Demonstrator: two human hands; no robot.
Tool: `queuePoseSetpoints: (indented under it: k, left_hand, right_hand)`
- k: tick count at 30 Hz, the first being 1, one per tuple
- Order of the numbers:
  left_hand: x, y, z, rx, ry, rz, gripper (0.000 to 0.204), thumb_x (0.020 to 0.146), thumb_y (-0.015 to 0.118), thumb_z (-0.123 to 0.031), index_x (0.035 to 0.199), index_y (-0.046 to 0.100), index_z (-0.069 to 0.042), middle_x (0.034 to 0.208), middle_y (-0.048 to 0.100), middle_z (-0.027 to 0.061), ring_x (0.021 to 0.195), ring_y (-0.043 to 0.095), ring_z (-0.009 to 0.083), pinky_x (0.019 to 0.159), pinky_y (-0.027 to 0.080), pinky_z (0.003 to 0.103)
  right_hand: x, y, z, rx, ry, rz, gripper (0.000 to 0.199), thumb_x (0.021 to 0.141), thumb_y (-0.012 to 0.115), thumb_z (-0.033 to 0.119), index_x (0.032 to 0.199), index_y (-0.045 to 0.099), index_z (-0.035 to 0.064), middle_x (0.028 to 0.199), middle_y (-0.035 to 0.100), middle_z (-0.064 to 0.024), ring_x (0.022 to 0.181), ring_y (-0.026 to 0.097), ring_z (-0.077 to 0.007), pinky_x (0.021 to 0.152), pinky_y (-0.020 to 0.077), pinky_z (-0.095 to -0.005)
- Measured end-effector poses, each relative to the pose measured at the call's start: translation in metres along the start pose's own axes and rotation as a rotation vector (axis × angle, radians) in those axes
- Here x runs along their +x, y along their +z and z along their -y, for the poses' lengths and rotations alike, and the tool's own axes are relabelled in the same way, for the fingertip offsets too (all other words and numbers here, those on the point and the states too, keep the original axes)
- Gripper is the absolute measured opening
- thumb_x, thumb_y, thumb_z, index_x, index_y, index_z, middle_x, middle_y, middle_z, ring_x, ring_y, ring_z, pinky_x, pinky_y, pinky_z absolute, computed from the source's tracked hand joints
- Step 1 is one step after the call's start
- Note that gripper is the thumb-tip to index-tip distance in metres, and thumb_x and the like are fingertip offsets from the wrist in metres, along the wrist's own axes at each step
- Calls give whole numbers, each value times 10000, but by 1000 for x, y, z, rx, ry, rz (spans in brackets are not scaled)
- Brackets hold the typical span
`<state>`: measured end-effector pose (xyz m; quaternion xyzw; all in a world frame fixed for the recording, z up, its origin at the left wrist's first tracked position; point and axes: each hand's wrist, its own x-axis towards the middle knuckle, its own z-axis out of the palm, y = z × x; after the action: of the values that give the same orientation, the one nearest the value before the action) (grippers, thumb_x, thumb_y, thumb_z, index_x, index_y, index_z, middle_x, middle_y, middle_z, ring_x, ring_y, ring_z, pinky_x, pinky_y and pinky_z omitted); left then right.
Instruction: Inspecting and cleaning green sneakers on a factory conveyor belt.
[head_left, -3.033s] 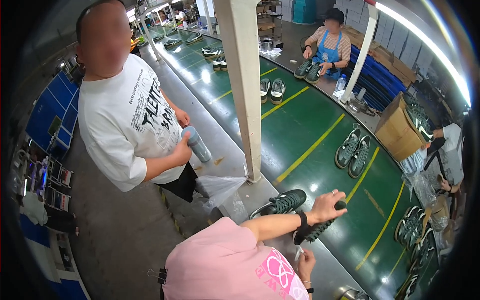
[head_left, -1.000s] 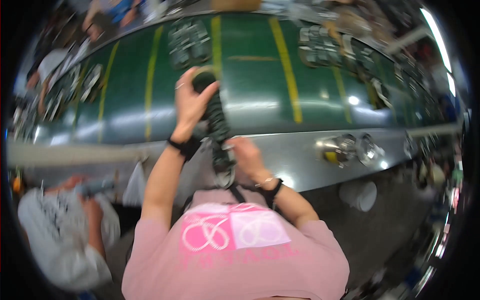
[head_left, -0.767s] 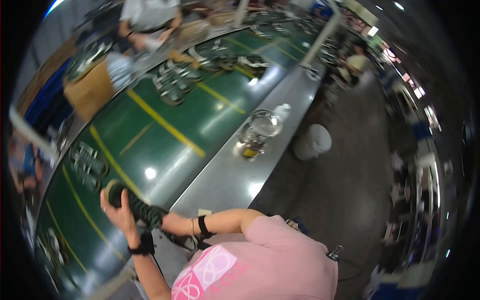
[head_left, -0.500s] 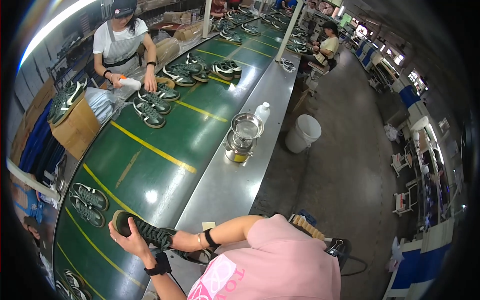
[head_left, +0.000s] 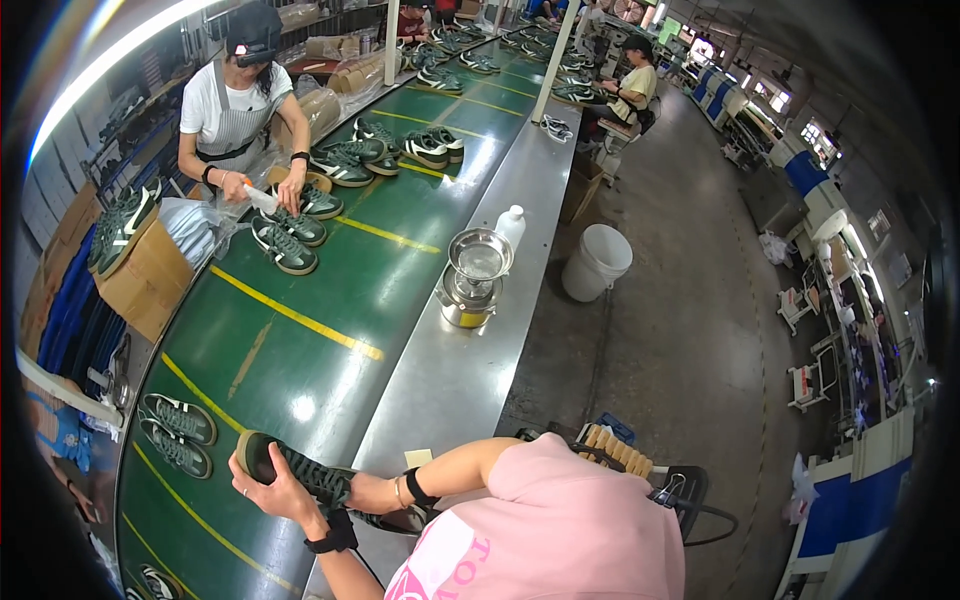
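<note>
A dark green lace-up sneaker (head_left: 312, 474) with a gum-coloured sole is held over the near edge of the green conveyor belt, its toe pointing left. My left hand (head_left: 280, 494) is closed round the toe, thumb on the upper. At the heel end, my right hand (head_left: 372, 493) grips the shoe by its collar; some of its fingers are hidden. Below my right wrist lies another shoe (head_left: 405, 517), partly covered by the arm. A pair of green sneakers (head_left: 178, 435) rests on the belt beyond my left hand.
A steel ledge (head_left: 420, 390) runs beside the belt, bearing a metal dish on a stand (head_left: 475, 280) and a white bottle (head_left: 510, 228). A white bucket (head_left: 597, 262) stands on the floor. Across the belt a co-worker (head_left: 240, 120) handles sneakers with a white bottle.
The whole view has shifted a little. My hands keep the same hold on the sneaker. The co-worker's white bottle has come down closer to the shoes.
</note>
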<state>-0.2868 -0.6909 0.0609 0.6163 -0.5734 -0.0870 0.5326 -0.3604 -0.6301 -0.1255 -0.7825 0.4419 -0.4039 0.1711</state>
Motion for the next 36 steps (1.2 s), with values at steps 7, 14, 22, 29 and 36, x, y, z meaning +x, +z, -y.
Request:
queuePoseSetpoints:
  k: [7, 14, 22, 29, 36]
  left_hand:
    - [6, 7, 27, -30, -27, 6, 506, 858, 787, -263, 1275, 575, -71, 1163, 604, 88, 1056, 615, 253, 930, 484, 395]
    - [7, 2, 25, 46, 2, -30, 518, 846, 796, -256, 1274, 572, -68, 1146, 604, 82, 1001, 629, 256, 890, 513, 395]
    - [10, 9, 27, -62, 71, -56, 436, 795, 844, -197, 1162, 661, -49, 1098, 653, 103, 1014, 620, 257, 954, 472, 369]
    - [13, 4, 55, 27, 1, -114, 591, 724, 876, -255, 1218, 587, -103, 1041, 591, 112, 968, 616, 297, 845, 496, 392]
    - [23, 5, 52, 62, 22, -80, 610, 678, 879, -303, 1192, 590, -145, 1001, 603, 120, 874, 632, 346, 735, 514, 439]
  right_hand:
    - [-8, -57, 16, -247, 13, 396, 224, 788, 613, 109, 982, 665, 10, 963, 638, -185, 831, 686, -354, 676, 555, -446]
    - [-4, -10, 6, -166, 10, 481, 259, 779, 630, 101, 1023, 637, 14, 1006, 632, -181, 871, 673, -336, 697, 563, -424]
    - [6, -39, 21, 380, 641, 124, 112, 752, 587, -6, 848, 636, -37, 970, 618, -272, 870, 620, -455, 720, 503, -479]
    - [-9, -60, 21, -42, 120, 330, 311, 808, 615, 55, 1117, 648, 58, 1020, 610, -169, 756, 672, -360, 635, 554, -443]
    - [10, -4, -1, -26, -65, 234, 186, 842, 619, 115, 1010, 653, 43, 828, 666, -171, 729, 676, -326, 591, 534, -431]
